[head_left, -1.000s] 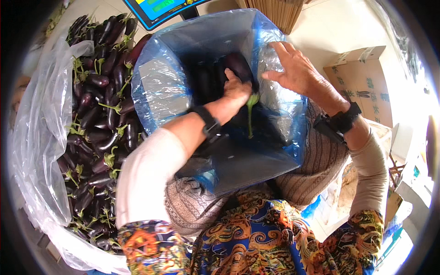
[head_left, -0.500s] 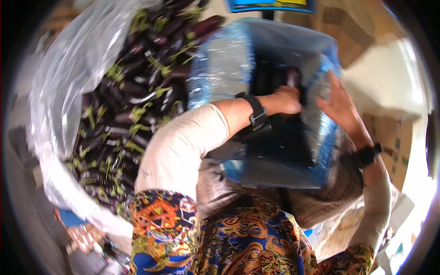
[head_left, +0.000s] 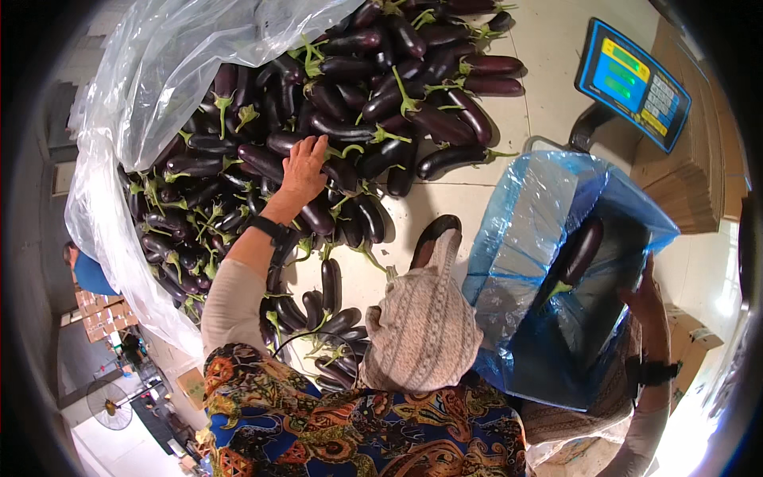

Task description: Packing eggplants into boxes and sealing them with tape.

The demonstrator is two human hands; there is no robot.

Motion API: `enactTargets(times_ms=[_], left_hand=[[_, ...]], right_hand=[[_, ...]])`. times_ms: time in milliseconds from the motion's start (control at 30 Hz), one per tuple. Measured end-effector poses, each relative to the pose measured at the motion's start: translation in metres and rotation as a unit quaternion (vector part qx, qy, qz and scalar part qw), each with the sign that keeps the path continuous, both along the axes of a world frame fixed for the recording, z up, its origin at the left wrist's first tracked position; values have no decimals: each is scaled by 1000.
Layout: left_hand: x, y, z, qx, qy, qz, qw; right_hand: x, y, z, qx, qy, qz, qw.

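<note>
My left hand [head_left: 304, 171] reaches over the heap of dark purple eggplants [head_left: 433, 123], its fingers stretched out on top of an eggplant and not wrapped round it. At the right, my right hand [head_left: 648, 300] rests against the side of a box lined with a blue plastic bag [head_left: 517, 215], thumb and forefinger apart; its other fingers are partly hidden. Inside the liner lies one eggplant [head_left: 582, 250] with a green stem, tilted against the plastic. A patterned cloth [head_left: 425, 326] covers my knee between the heap and the box.
A clear plastic sheet [head_left: 143, 119] edges the heap on the left. A scale display with a keypad [head_left: 633, 83] stands beyond the box, beside cardboard [head_left: 687, 135]. Loose eggplants [head_left: 330, 318] lie on the pale floor near my left knee. A fan [head_left: 109, 404] stands far left.
My left hand has left the lined box and moved left onto the eggplant heap. My right hand stays at the box's right side. The view has swung left.
</note>
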State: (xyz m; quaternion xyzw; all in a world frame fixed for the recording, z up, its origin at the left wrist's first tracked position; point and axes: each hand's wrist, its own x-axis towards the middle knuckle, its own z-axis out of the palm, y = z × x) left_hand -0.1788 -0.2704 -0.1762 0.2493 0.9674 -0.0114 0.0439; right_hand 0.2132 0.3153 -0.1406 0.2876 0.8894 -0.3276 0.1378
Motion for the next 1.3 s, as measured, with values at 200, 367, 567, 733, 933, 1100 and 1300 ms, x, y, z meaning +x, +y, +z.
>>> enactTargets(times_ms=[200, 367, 567, 733, 933, 1100, 1300], left_hand=[[-41, -19, -37, -89, 133, -98, 982], [-70, 15, 66, 294, 9, 5, 956], [31, 147, 181, 559, -401, -101, 719], [92, 196, 163, 559, -477, -112, 669], [43, 39, 27, 387, -318, 156, 851], [14, -117, -106, 171, 39, 154, 972], [52, -32, -89, -9, 48, 301, 952]], right_hand=[[-43, -66, 95, 251, -98, 13, 963], [-77, -102, 142, 70, 123, 2, 990], [-169, -187, 165, -133, 229, 131, 955], [-164, -213, 188, -227, 93, 30, 969], [-74, -170, 200, -298, -14, -165, 940], [-50, -154, 162, -317, -55, -159, 934], [-70, -150, 9, -351, -27, -159, 922]])
